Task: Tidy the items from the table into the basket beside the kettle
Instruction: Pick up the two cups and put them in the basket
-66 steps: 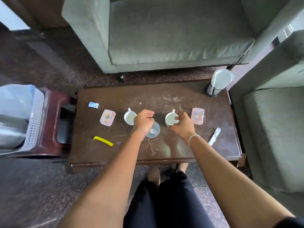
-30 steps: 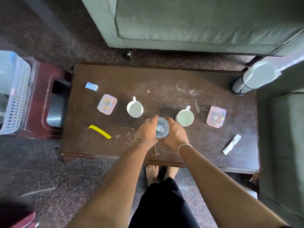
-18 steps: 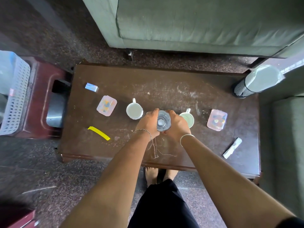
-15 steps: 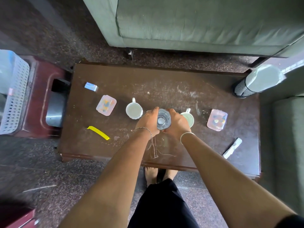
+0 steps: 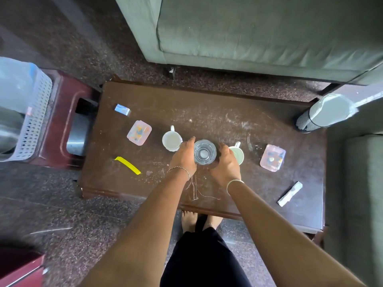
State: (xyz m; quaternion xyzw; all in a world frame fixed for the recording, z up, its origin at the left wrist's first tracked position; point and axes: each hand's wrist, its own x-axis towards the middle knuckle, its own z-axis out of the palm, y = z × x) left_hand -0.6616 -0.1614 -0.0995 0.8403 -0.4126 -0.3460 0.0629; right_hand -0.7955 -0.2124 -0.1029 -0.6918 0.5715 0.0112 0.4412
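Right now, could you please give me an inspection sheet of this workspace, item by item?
Surface: dark wooden table, scratched and scuffed.
Job's things: clear glass between both hands; two white mugs; two pink lidded boxes; yellow strip; small blue packet; white wrapper; white perforated basket on the maroon stool at left.
Clutter: nothing seen beyond those items.
Grippers: left hand and right hand cupping the glass from either side.
Cables: nothing seen.
Surroundings: grey-green sofa behind the table, speckled floor, a grey cylinder at the table's far right corner.
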